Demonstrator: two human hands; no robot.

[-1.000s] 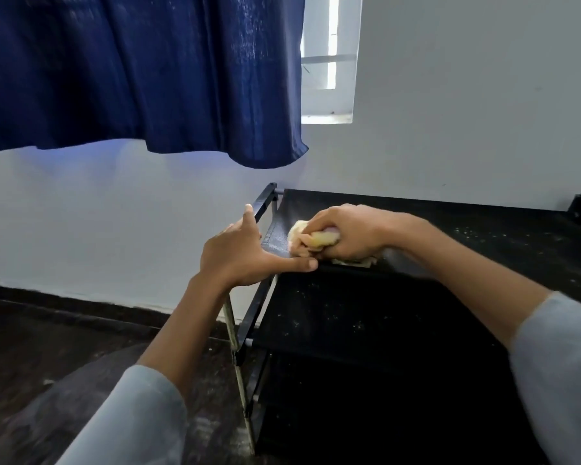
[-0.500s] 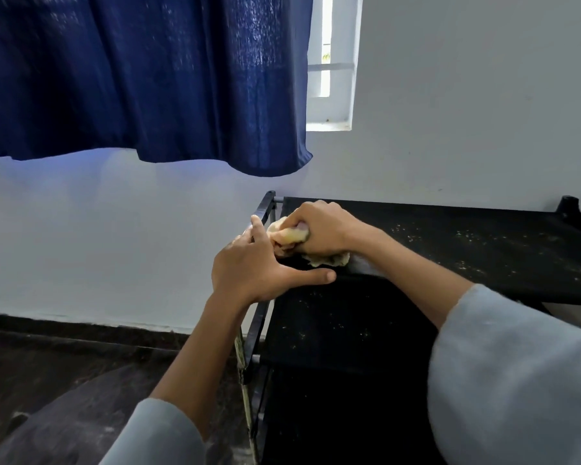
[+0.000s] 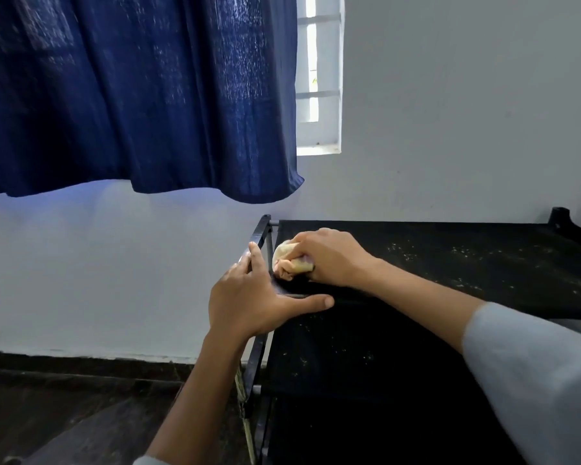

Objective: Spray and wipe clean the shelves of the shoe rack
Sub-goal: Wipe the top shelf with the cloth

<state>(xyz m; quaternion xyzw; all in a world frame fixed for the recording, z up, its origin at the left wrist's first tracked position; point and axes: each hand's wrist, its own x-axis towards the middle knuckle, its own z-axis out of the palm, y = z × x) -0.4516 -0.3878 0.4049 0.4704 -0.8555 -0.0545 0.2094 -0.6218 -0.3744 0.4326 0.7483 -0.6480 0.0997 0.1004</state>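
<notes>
The black shoe rack [image 3: 467,263] stands against the white wall, its top fabric shelf speckled with pale dust. My right hand [image 3: 329,258] is shut on a bunched yellow cloth [image 3: 287,260], pressing it onto the top shelf's near left corner. My left hand [image 3: 252,297] braces the rack's left side bar [image 3: 260,229], fingers along the bar and thumb stretched over the shelf's front edge. A lower shelf [image 3: 332,357] shows below, also dusty. No spray bottle is in view.
A dark blue curtain [image 3: 131,95] hangs above left of the rack, beside a small window [image 3: 319,95]. A dark floor [image 3: 64,414] lies to the left. The rack's right post [image 3: 559,216] sticks up at the far right.
My right hand has slid the cloth leftward along the top shelf to its left corner. My left hand has shifted a little along the side bar.
</notes>
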